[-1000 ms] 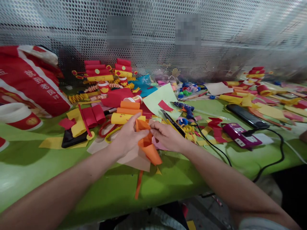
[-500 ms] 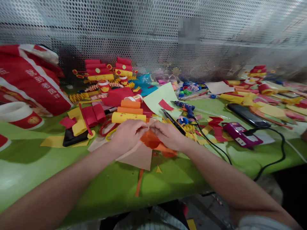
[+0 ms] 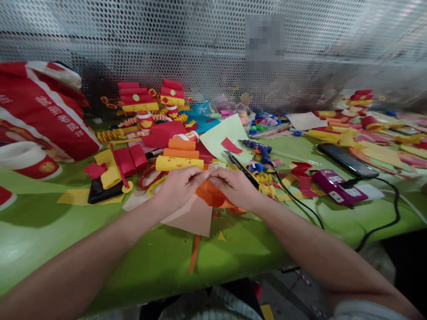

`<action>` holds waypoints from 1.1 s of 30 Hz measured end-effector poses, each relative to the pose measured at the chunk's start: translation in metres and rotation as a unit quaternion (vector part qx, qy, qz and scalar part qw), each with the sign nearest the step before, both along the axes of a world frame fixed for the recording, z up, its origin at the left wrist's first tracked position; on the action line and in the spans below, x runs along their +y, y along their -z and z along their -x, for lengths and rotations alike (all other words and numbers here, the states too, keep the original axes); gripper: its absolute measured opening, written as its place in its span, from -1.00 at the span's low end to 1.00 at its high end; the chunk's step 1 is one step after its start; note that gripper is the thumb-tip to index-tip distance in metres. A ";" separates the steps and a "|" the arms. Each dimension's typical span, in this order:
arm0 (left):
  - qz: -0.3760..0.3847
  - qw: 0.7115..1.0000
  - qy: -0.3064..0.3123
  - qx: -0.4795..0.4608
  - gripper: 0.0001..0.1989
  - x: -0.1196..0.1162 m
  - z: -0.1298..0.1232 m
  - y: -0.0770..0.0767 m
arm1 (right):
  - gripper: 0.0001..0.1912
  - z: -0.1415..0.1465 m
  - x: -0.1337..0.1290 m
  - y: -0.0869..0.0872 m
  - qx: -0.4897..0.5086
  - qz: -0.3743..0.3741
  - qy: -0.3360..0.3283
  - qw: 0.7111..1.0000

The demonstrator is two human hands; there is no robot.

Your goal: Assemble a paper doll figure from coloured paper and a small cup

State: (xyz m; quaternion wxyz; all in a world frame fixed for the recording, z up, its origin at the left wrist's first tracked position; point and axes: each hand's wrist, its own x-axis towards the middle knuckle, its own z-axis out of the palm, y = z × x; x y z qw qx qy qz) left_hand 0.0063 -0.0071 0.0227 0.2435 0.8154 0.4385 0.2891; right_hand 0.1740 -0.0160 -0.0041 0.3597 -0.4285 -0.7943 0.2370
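Observation:
My left hand [image 3: 178, 186] and my right hand [image 3: 235, 186] meet over the table, fingers pinched and tips touching. Between and beneath the thumbs is a piece of orange paper [image 3: 209, 193], which both hands appear to pinch. Its upper edge is hidden by the fingers. A beige paper sheet [image 3: 191, 215] lies under the hands. Just beyond my left hand is a yellow paper roll with a drawn face [image 3: 178, 163], with orange paper rolls [image 3: 181, 154] stacked behind it. Red-handled scissors [image 3: 150, 177] lie left of that hand. A black-bladed cutter [image 3: 242, 169] rests beyond my right hand.
A blue glue gun [image 3: 256, 149] and a purple power adapter [image 3: 338, 186] with a black cable lie to the right, near a black phone [image 3: 347, 160]. At left stand a paper cup [image 3: 30, 160] and a red bag [image 3: 43, 111]. Finished paper figures [image 3: 138, 98] stand by the perforated metal wall.
The fingertips have shifted slightly, and the orange paper between them shows at a different angle. Both hands stay together in nearly the same place.

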 end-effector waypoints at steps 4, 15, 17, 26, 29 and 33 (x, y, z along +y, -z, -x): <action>-0.008 1.000 -0.010 0.014 -0.60 0.000 -0.001 0.000 | -0.81 0.001 -0.001 0.000 -0.002 -0.007 0.014 1.000; 0.006 0.999 0.012 0.034 -0.67 0.000 0.002 0.001 | -0.84 0.000 -0.002 0.000 0.039 0.013 -0.001 0.999; 0.007 0.999 0.016 0.041 -0.68 0.000 0.002 0.001 | -0.85 0.000 -0.002 0.000 0.049 0.031 0.003 0.998; 0.035 0.998 0.034 0.041 -0.75 -0.001 0.003 -0.002 | -0.92 0.000 -0.001 0.002 0.092 0.101 0.006 0.991; 0.030 0.998 0.039 0.039 -0.75 0.001 0.004 -0.001 | -0.90 -0.001 0.000 0.003 0.093 0.128 0.009 0.987; 0.031 0.997 0.047 0.045 -0.75 0.002 0.004 0.001 | -0.89 -0.002 0.002 0.004 0.093 0.162 -0.005 0.982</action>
